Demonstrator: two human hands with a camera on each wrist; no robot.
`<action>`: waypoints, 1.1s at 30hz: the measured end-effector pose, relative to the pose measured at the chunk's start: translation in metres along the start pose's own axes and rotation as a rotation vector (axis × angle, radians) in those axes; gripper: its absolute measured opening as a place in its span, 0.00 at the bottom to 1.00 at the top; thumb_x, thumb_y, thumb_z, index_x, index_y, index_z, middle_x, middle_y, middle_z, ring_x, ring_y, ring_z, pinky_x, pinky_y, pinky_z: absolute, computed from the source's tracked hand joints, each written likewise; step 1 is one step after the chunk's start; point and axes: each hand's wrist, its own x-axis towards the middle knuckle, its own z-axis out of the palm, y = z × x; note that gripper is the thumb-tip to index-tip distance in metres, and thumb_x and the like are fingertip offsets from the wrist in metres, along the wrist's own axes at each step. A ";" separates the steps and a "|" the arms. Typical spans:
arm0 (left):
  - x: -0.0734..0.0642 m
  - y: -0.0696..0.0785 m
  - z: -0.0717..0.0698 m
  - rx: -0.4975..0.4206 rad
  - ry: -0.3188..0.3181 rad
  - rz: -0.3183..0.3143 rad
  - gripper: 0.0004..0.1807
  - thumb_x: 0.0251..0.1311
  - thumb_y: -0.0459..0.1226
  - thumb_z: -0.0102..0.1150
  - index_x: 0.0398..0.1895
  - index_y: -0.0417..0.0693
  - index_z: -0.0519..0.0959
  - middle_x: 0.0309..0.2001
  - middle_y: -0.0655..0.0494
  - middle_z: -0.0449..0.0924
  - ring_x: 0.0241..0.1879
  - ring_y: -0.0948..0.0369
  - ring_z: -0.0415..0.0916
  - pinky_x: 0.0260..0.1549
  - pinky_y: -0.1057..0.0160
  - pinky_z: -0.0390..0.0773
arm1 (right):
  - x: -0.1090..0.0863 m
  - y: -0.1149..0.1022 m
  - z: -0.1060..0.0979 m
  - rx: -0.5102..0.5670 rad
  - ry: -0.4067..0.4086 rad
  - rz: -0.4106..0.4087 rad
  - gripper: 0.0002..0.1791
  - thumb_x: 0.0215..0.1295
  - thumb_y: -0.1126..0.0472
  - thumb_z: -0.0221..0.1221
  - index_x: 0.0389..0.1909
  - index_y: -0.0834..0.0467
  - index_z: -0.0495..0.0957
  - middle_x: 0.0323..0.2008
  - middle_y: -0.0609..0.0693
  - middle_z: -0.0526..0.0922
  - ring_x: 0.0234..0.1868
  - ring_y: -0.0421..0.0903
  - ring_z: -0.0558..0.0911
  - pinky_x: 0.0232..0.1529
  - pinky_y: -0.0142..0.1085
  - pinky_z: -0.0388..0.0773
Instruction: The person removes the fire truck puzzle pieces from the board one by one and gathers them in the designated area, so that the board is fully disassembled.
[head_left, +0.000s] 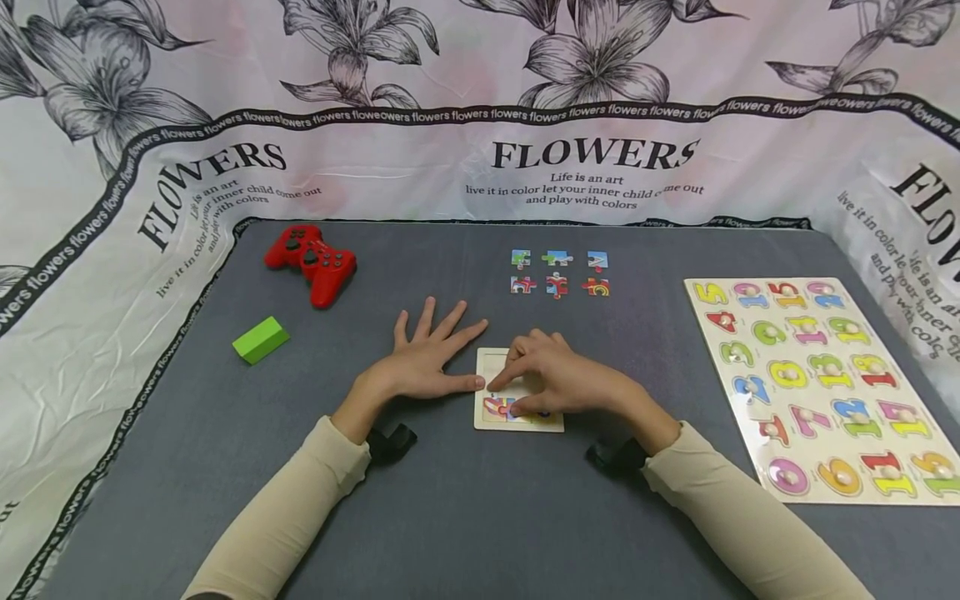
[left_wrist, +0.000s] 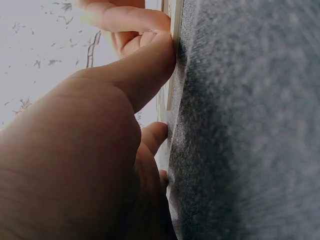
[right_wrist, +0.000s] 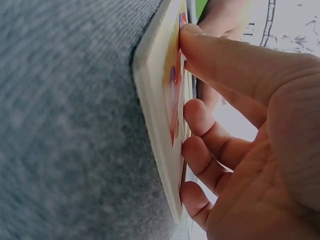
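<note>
A small wooden puzzle board [head_left: 492, 358] lies flat before me, with colourful jigsaw pieces [head_left: 497, 407] along its near row. My right hand [head_left: 558, 375] is over the board, thumb and index finger bent down around a piece in that row. In the right wrist view the thumb [right_wrist: 200, 37] touches the coloured pieces, while the other fingers curl at the board's surface. The exact hold is partly hidden. My left hand [head_left: 423, 362] rests on the table with fingers spread, its thumb against the board's left edge.
Several loose jigsaw pieces [head_left: 557, 285] lie in two rows beyond the board. A large number puzzle board [head_left: 765, 392] is at the right. A red game controller [head_left: 315, 262] and a green block [head_left: 260, 340] lie at the left on the grey table [head_left: 480, 517].
</note>
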 end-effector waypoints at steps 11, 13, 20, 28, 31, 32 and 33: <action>0.000 -0.001 0.001 0.009 0.028 -0.003 0.44 0.67 0.66 0.51 0.82 0.71 0.48 0.85 0.58 0.31 0.81 0.41 0.16 0.71 0.28 0.22 | 0.001 -0.001 0.001 0.018 -0.003 0.009 0.18 0.58 0.56 0.74 0.50 0.41 0.88 0.39 0.42 0.78 0.40 0.43 0.66 0.42 0.40 0.55; 0.000 -0.001 0.001 0.007 0.030 -0.003 0.44 0.67 0.66 0.50 0.82 0.71 0.48 0.85 0.58 0.31 0.81 0.41 0.16 0.71 0.28 0.22 | 0.002 -0.001 0.002 0.023 0.000 0.014 0.18 0.58 0.57 0.74 0.50 0.41 0.88 0.39 0.42 0.78 0.40 0.44 0.67 0.42 0.41 0.55; 0.001 -0.002 0.001 0.009 0.035 -0.001 0.43 0.69 0.65 0.49 0.82 0.71 0.48 0.85 0.58 0.31 0.81 0.41 0.17 0.71 0.28 0.22 | 0.003 -0.003 0.002 0.064 0.011 0.044 0.17 0.57 0.59 0.73 0.48 0.43 0.88 0.40 0.44 0.80 0.42 0.45 0.68 0.44 0.42 0.53; 0.002 -0.001 0.001 -0.001 0.036 -0.009 0.43 0.68 0.66 0.49 0.82 0.71 0.49 0.85 0.58 0.32 0.81 0.41 0.17 0.70 0.28 0.22 | 0.003 -0.003 0.004 0.083 0.024 0.068 0.16 0.56 0.60 0.74 0.46 0.43 0.87 0.42 0.43 0.80 0.44 0.45 0.68 0.45 0.43 0.53; 0.001 0.000 0.001 -0.002 0.037 -0.009 0.43 0.68 0.65 0.50 0.82 0.71 0.49 0.85 0.57 0.32 0.81 0.41 0.17 0.70 0.27 0.21 | 0.004 -0.004 0.005 0.089 0.030 0.072 0.16 0.55 0.60 0.74 0.45 0.43 0.87 0.41 0.43 0.79 0.44 0.45 0.68 0.45 0.43 0.53; 0.001 0.000 0.000 -0.003 0.038 -0.010 0.43 0.68 0.65 0.50 0.82 0.71 0.49 0.85 0.57 0.32 0.81 0.41 0.17 0.70 0.27 0.21 | 0.004 -0.004 0.005 0.090 0.032 0.073 0.16 0.55 0.60 0.74 0.45 0.43 0.86 0.41 0.43 0.79 0.44 0.45 0.68 0.46 0.43 0.53; 0.001 0.000 0.000 -0.005 0.038 -0.010 0.43 0.68 0.65 0.51 0.82 0.71 0.50 0.85 0.57 0.32 0.81 0.41 0.17 0.70 0.27 0.21 | 0.004 -0.004 0.005 0.091 0.033 0.075 0.17 0.55 0.60 0.74 0.45 0.43 0.86 0.40 0.43 0.79 0.44 0.45 0.68 0.46 0.43 0.53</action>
